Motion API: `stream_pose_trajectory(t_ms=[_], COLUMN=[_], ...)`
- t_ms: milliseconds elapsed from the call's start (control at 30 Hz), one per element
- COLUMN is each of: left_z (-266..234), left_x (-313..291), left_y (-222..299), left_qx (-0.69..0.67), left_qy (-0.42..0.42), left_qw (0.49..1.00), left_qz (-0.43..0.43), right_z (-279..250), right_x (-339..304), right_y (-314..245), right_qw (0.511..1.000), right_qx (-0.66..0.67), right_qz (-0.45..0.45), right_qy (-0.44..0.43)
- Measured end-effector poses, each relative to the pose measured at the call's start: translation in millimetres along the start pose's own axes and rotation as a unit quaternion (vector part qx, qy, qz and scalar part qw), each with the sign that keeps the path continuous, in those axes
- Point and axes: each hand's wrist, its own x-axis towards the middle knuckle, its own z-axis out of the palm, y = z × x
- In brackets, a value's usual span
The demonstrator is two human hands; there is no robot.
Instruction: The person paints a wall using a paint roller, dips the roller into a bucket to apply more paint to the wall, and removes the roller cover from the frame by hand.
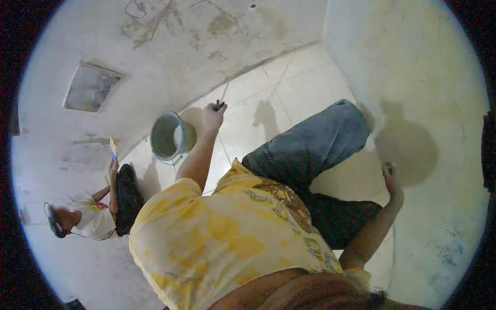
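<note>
My left hand [212, 116] reaches forward over the tiled floor, just right of a grey bucket. Its fingers are closed round a small dark object [220, 105], too little shown to name. The bucket [190, 137] stands by the wall; its blue wire handle with a green grip hangs over the near side, and something whitish shows inside. Low at the right, my right hand [392, 181] is beside the pale wall. Its fingers are curled together, with a small greyish bit [387, 166] at the tips that I cannot make out.
A co-worker [95, 219] sits by the wall at the left, holding up a flat tool [113, 149] with a blue and orange-yellow look. A square panel [93, 87] is set in the patchy grey wall [170, 67]. The right wall [444, 155] meets the tile floor [305, 82] close beside my knees.
</note>
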Motion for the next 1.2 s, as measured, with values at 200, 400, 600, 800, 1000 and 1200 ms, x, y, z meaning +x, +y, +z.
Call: stream_pose_trajectory(t_ms=[200, 400, 600, 800, 1000, 1200], left_z=[-26.5, -21.3, -11.3, 47.2, 40.9, 38.3], left_x=[-26.8, -99.3, -82.6, -3.1, -72.2, -201.6], left_y=[-107.3, -172.4, -109.8, 81.9, 284.9, 401.5], left_qx=[-0.011, 0.077, 0.067, -0.113, -0.250, -0.343], left_qy=[0.039, 0.203, 0.127, 0.085, -0.290, -0.427], left_qw=[0.993, 0.976, 0.988, 0.950, 0.894, 0.778], left_qz=[-0.108, -0.013, 0.061, 0.277, 0.232, 0.307], right_z=[2.4, -2.7, -11.3, -27.2, -44.8, -58.2], right_x=[-1.8, -5.5, -11.3, -37.9, -100.7, -133.5], right_y=[-4.0, -10.1, -29.8, -34.3, -24.5, -1.6], right_qw=[0.997, 0.995, 0.991, 0.996, 0.987, 0.962], right_qx=[0.064, -0.056, -0.079, 0.060, 0.038, 0.054], right_qz=[-0.009, -0.021, -0.048, 0.043, 0.075, 0.004], right_qy=[0.046, 0.077, 0.099, 0.050, 0.138, 0.266])
